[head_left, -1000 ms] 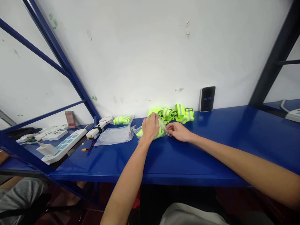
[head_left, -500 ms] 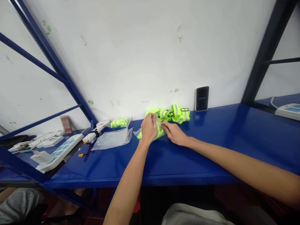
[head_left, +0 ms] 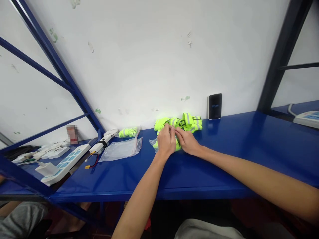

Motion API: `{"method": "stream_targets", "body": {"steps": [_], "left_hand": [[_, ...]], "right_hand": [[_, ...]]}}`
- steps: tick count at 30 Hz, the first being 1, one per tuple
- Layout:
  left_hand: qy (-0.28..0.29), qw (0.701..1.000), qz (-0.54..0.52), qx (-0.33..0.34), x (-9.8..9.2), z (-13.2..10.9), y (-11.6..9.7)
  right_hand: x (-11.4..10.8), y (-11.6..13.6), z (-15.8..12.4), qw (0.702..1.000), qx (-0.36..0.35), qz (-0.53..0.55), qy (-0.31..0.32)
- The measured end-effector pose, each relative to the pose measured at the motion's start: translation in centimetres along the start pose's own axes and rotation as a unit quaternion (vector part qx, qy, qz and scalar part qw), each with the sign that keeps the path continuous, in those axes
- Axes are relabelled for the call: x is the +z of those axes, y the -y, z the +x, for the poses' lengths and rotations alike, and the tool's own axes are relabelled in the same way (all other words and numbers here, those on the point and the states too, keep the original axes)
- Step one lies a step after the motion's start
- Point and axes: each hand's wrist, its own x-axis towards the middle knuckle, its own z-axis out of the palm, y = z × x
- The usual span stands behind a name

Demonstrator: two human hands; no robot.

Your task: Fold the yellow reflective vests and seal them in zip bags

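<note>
My left hand and my right hand meet at the middle of the blue shelf, fingers pinched together on a small clear bag with a neon-yellow reflective band inside. The bag lies flat under both hands and is mostly hidden by them. Just behind the hands sits a loose pile of neon-yellow reflective bands against the wall.
Left of the hands lie an empty clear zip bag, a bagged yellow band, a small white fan, a battery lead and a white power strip. A dark phone leans on the wall. Another person's knee shows at bottom left.
My hands have closed in on each other over the bagged band, and the right hand has slid left up to the left hand's fingertips. The view shifted slightly.
</note>
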Motion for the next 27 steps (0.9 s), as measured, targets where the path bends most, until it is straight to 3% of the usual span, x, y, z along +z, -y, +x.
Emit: {"method": "stream_targets", "body": {"steps": [2,5,8,11,14,16,19,23,27], "left_hand": [[-0.039,0.998,0.01,0.037,-0.4,0.1,-0.2],[-0.141,0.983,0.028,0.115,-1.6,0.3,-0.3],[-0.242,0.958,0.043,0.15,-3.1,0.7,0.3],[-0.268,0.953,0.074,0.116,-4.1,1.1,2.1],[-0.172,0.973,0.152,0.007,-4.5,1.3,5.3],[-0.07,0.971,0.216,-0.075,-4.6,1.1,7.7],[0.057,0.949,0.272,-0.147,-4.4,0.6,10.4],[0.134,0.941,0.285,-0.128,-3.6,0.2,11.4],[0.213,0.933,0.272,-0.102,-2.7,0.3,10.9]], "right_hand": [[0.1,0.4,0.1,1.0,0.009,0.022,-0.006],[1.3,1.4,1.3,0.999,0.015,0.053,-0.001],[4.0,2.4,4.8,0.999,0.014,0.05,0.002],[7.1,2.5,9.9,0.992,0.11,-0.002,-0.065],[9.2,1.4,14.4,0.97,0.236,-0.063,-0.004],[9.4,0.2,16.4,0.963,0.257,-0.077,0.039],[7.4,-1.7,17.4,0.961,0.236,-0.12,0.077],[2.8,-3.4,15.6,0.965,0.145,-0.174,0.128],[-0.7,-5.0,12.4,0.945,0.089,-0.228,0.215]]}}
